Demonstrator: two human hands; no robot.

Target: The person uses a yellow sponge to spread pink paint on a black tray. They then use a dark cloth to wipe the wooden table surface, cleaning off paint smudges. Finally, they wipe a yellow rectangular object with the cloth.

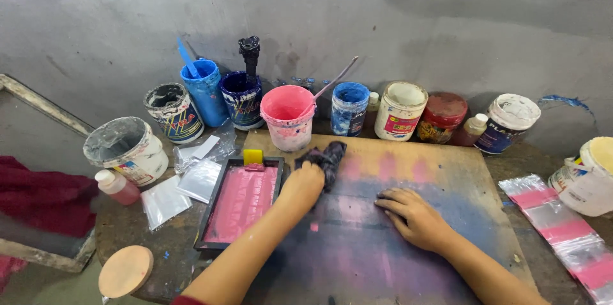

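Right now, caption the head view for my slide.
Left hand presses dark rag on stained board; right hand rests flat.

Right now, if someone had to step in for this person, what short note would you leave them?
Left hand: closed on a dark rag, pressed to the far left part of the wooden board.
Right hand: flat on the board, fingers spread, holding nothing.
Beside the left hand: a black tray of pink ink with a yellow-handled scraper; a pink tub stands behind.
Done: hard to judge; the board shows blue and pink stains all over.
Left: those stains, most of the board.
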